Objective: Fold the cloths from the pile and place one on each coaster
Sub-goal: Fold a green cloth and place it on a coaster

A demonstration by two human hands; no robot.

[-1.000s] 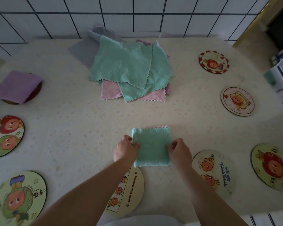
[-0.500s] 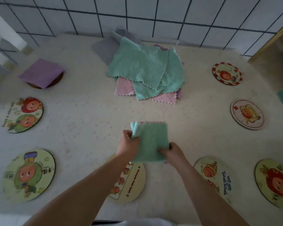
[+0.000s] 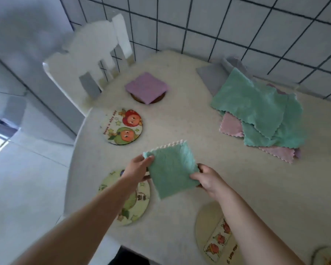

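Observation:
A folded green cloth (image 3: 171,170) hangs just above the table, held at both sides. My left hand (image 3: 137,170) pinches its left corner and my right hand (image 3: 206,178) grips its right edge. The pile of unfolded cloths (image 3: 260,113), green over pink and grey, lies at the back right. A folded purple cloth (image 3: 146,87) rests on a brown coaster (image 3: 160,98) at the back left. A bare coaster with two cartoon faces (image 3: 122,126) lies in front of it. My left forearm partly covers another pale green coaster (image 3: 138,203).
A cream coaster (image 3: 214,232) lies near the front edge under my right forearm, and a further coaster's rim (image 3: 325,255) shows at the bottom right corner. A white chair (image 3: 88,60) stands at the table's left corner. A tiled wall (image 3: 218,20) runs behind the table.
Both hands lifted the folded green cloth off the table and carried it left. My view swung left, bringing the chair and the left coasters closer to the middle.

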